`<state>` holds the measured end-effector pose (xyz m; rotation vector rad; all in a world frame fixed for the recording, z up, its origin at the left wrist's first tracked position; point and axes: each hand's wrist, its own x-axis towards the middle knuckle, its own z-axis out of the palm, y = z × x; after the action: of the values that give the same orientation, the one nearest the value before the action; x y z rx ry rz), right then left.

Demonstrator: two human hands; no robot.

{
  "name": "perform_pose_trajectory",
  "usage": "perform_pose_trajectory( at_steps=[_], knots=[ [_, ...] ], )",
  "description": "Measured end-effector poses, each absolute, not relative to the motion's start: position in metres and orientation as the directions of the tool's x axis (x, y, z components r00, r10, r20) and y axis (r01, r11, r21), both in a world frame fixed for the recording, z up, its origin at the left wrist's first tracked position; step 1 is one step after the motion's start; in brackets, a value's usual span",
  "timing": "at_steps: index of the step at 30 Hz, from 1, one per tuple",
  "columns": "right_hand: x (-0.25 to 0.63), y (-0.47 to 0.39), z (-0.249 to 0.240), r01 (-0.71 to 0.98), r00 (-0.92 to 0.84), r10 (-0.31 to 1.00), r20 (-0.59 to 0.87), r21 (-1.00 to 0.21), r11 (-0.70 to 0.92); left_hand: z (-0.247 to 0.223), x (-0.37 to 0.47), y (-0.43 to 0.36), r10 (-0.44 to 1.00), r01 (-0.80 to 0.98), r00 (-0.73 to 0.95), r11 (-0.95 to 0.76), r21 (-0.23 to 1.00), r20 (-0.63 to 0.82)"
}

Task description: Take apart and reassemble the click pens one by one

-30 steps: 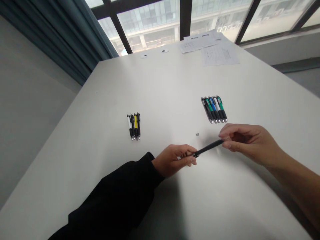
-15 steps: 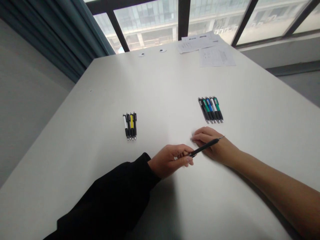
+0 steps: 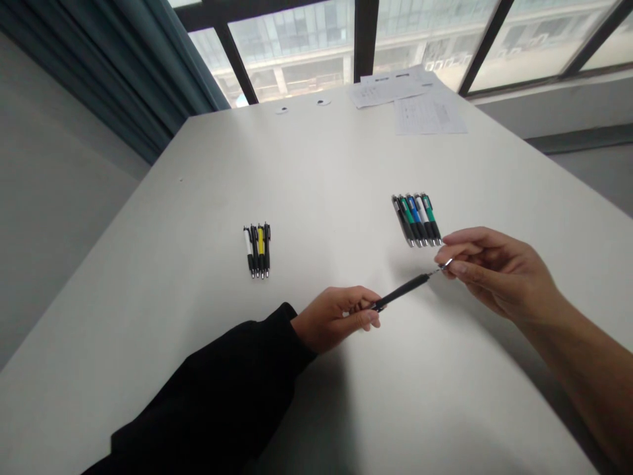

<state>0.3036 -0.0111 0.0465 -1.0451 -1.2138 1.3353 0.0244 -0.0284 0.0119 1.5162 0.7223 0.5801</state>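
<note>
Now raised off the worktop (image 3: 316, 171), a metal tip (image 3: 448, 263) is pinched between fingers (image 3: 479, 272) of the right hand (image 3: 514, 274), by the refill (image 3: 433, 272) of the black pen (image 3: 403, 290) gripped in the left hand (image 3: 336, 318); both parts are held.

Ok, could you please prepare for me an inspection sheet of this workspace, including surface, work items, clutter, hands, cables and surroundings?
Surface: white table, light-coloured top.
Work items: black pen with thin refill showing at its end; small metal tip at the refill, whether fitted over it cannot be told; row of four pens at left; row of five pens at right.
Clutter: papers at the far side.
Hands: left hand holds the black pen; right hand pinches the metal tip.
Cables: nothing seen.
Surroundings: window beyond the table; blue-grey curtain at left.
</note>
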Motion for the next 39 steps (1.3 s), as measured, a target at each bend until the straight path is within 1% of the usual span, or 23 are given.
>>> perform_pose_trajectory(
  at_steps=[7, 13, 20, 26, 39],
  knots=[
    [0.302, -0.012, 0.046, -0.141, -0.075, 0.997, 0.010, -0.990, -0.001, 0.014, 0.025, -0.028, 0.740, 0.107, 0.668, 0.001, 0.994, -0.072],
    [0.301, -0.013, 0.047, -0.144, -0.117, 0.993, 0.017, -0.990, 0.000, 0.013, 0.025, -0.028, 0.739, 0.113, 0.671, -0.012, 0.994, -0.067],
    [0.303, -0.014, 0.043, -0.080, -0.153, 0.988, 0.003, -0.997, -0.009, 0.012, 0.025, -0.028, 0.735, 0.122, 0.673, -0.004, 0.993, -0.080],
    [0.303, -0.014, 0.045, -0.124, -0.149, 0.989, 0.012, -0.992, -0.007, 0.013, 0.025, -0.028, 0.737, 0.120, 0.671, 0.002, 0.993, -0.083],
    [0.314, -0.016, 0.030, -0.029, -0.193, 0.981, 0.028, -0.999, 0.023, 0.014, 0.025, -0.029, 0.741, 0.108, 0.666, 0.008, 0.994, -0.078]
  ],
)
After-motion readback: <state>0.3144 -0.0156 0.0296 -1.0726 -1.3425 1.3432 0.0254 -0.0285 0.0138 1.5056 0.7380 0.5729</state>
